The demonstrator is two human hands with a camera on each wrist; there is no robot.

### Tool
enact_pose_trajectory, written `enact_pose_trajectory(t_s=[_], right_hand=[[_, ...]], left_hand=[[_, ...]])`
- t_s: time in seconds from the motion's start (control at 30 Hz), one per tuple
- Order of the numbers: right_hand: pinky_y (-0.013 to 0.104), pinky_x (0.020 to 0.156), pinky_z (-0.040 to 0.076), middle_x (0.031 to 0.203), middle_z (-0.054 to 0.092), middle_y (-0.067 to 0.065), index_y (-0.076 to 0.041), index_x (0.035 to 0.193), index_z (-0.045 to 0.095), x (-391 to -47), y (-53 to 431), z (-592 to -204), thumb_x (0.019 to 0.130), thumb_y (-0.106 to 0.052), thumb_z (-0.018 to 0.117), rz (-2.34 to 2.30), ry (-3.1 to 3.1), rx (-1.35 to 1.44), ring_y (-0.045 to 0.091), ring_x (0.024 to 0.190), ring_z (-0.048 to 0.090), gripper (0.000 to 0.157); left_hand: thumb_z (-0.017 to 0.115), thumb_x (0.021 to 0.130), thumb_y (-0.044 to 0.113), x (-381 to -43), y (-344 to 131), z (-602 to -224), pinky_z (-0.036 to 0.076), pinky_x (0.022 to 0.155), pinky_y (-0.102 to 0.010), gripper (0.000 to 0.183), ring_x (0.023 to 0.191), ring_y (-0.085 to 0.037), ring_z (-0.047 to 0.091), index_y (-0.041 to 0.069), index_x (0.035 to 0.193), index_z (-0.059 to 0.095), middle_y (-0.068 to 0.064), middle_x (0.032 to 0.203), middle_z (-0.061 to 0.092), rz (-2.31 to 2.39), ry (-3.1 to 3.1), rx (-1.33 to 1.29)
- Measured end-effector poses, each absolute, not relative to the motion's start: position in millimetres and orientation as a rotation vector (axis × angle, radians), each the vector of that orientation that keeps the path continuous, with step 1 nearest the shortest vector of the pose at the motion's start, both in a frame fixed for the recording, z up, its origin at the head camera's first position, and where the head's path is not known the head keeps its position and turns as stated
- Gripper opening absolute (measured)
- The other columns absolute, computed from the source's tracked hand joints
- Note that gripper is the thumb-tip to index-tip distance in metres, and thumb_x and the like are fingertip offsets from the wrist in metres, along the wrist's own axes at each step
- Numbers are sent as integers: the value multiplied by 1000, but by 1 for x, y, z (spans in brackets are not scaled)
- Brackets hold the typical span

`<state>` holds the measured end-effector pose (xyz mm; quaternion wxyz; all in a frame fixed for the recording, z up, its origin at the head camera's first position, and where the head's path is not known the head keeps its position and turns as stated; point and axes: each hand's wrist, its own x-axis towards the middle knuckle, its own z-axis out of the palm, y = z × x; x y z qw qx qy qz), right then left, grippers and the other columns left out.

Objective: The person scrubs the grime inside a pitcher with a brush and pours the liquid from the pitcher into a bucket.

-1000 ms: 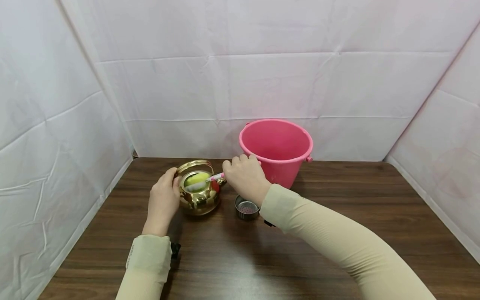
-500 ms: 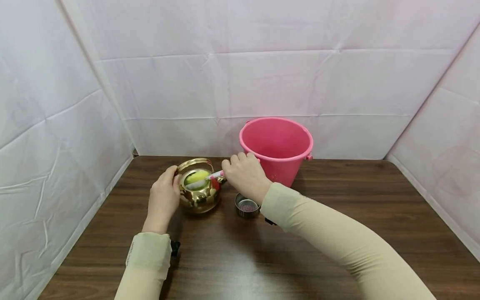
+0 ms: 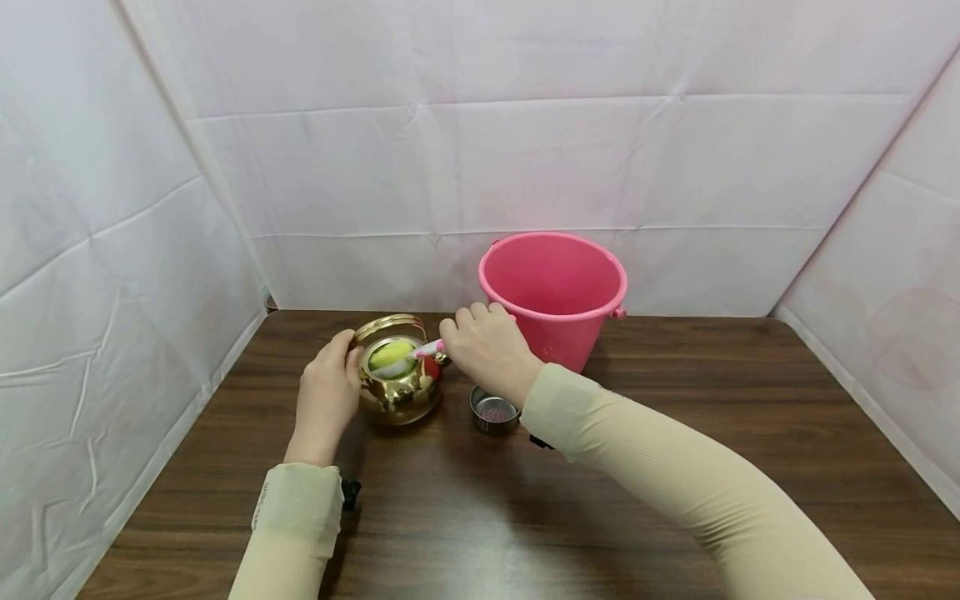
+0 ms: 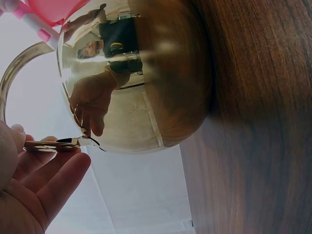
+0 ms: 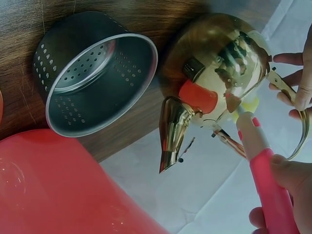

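A shiny gold kettle point(image 3: 397, 406) stands on the table without a lid, its spout point(image 5: 175, 131) towards the pink bucket. My left hand point(image 3: 328, 396) pinches the left side of the kettle's arched handle point(image 4: 53, 144) between thumb and fingers. In my right hand point(image 3: 491, 350) is a sponge brush, gripped by its pink and white handle point(image 5: 273, 187). The brush's yellow-green sponge head point(image 3: 390, 353) sits in the kettle's round mouth, its lower part hidden inside. Just right of the kettle lies a perforated metal strainer point(image 3: 493, 414), partly covered by my right hand in the head view.
Behind my right hand a tall pink bucket point(image 3: 573, 337) stands close to the white cloth wall point(image 3: 420, 183). White cloth also closes off both sides. The dark wooden table point(image 3: 450, 508) stretches towards me and to the right.
My right hand shifts slightly left, and the brush handle moves a little with it towards the kettle mouth. The left hand keeps its hold, and the kettle stays in place.
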<state>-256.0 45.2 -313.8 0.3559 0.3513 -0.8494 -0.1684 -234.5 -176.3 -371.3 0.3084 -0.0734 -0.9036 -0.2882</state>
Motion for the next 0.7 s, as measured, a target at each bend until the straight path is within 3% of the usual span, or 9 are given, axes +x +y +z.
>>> enact_pose_trajectory(t_s=[0.7], right_hand=[[26, 51, 38, 66, 56, 3, -12, 73, 56, -253, 46, -315, 87, -14, 63, -400, -2108, 965, 19, 60, 50, 15]], left_hand=[[53, 96, 9, -234, -176, -371, 50, 79, -56, 22, 95, -45, 62, -3, 114, 56, -26, 105, 63, -768, -2376, -192]])
